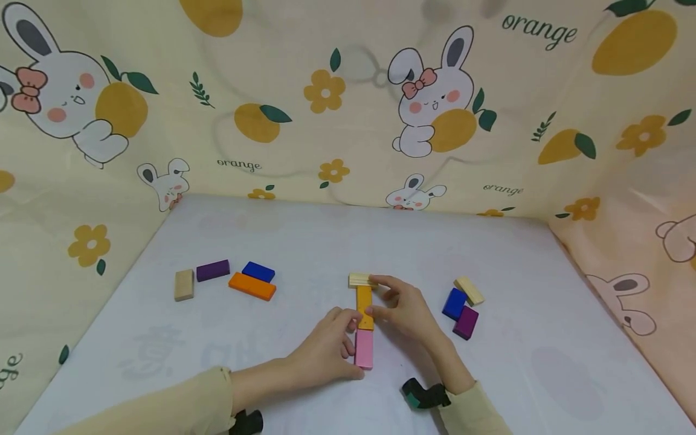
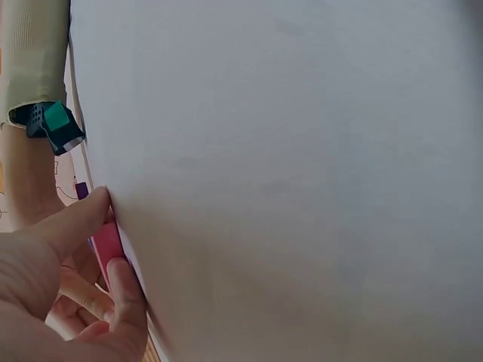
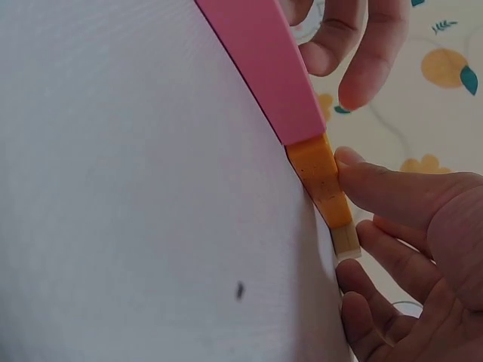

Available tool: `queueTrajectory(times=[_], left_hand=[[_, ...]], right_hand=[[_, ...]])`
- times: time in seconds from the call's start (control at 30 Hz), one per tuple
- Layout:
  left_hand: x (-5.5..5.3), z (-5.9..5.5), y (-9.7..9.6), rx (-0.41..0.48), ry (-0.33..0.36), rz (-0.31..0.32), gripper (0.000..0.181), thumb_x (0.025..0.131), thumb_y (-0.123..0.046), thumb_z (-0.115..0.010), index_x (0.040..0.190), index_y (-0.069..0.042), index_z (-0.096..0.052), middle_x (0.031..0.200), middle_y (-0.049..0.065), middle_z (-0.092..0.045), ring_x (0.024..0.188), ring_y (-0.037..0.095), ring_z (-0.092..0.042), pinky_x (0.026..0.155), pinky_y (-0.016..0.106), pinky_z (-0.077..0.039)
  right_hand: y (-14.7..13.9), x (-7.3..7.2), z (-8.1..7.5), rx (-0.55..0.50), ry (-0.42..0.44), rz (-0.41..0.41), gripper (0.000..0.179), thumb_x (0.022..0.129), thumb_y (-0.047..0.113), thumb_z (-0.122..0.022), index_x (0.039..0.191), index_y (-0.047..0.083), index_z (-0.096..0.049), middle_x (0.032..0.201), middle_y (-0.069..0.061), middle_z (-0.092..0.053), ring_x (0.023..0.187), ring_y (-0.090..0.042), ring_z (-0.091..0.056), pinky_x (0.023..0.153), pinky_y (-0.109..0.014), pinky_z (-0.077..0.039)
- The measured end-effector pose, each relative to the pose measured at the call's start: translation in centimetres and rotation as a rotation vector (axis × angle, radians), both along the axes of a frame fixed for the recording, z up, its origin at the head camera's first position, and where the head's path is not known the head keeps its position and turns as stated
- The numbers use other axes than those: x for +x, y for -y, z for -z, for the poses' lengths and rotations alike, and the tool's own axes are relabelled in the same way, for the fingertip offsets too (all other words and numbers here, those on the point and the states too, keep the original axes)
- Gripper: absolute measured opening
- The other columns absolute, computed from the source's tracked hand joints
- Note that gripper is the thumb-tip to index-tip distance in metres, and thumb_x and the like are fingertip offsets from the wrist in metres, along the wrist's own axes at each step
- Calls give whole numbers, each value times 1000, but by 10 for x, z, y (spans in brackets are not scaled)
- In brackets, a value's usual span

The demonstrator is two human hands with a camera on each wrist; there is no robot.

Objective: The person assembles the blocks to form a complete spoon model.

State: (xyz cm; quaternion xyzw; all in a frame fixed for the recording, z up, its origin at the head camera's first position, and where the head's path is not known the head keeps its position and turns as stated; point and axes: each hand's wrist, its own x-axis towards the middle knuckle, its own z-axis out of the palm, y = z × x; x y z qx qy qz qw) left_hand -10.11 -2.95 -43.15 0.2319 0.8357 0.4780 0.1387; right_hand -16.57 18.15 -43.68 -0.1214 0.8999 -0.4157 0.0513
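A pink block [image 1: 364, 348], an orange-yellow block [image 1: 365, 307] and a pale wooden block [image 1: 360, 280] make a T on the white table, the pale one crosswise at the far end. My left hand [image 1: 324, 346] holds the pink block, thumb at its near end and index finger up by the orange-yellow block. My right hand [image 1: 405, 308] comes from the right, its thumb against the orange-yellow block's side and its index fingertip at the pale block's right end. In the right wrist view, the right thumb [image 3: 385, 185] touches the orange-yellow block.
To the left on the table [image 1: 304, 241] lie a pale block [image 1: 183, 285], a purple block [image 1: 213, 270], a blue block [image 1: 258, 271] and an orange block [image 1: 252, 286]. At right sit another pale block [image 1: 469, 290], blue block [image 1: 454, 303] and purple block [image 1: 466, 322]. Printed cloth [image 1: 348, 139] hangs behind.
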Motion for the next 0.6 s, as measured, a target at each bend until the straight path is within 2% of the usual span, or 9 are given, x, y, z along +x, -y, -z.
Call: queueTrajectory(times=[0.3, 0.6], left_hand=[[2, 0, -8, -10, -1, -50, 77, 69, -12, -91, 131, -1, -48, 113, 7, -46, 75, 6, -58, 69, 18, -52], [4, -2, -9, -32, 2, -49, 74, 71, -14, -90, 131, -2, -49, 115, 6, -45, 77, 6, -57, 69, 18, -51]], right_hand=[[-1, 0, 1, 3, 4, -4, 62, 80, 24, -84, 137, 24, -59, 128, 1, -61, 95, -21, -58, 80, -36, -53], [-1, 1, 0, -3, 6, -6, 62, 81, 23, -83, 138, 24, -59, 129, 1, -60, 96, -22, -58, 81, -37, -53]])
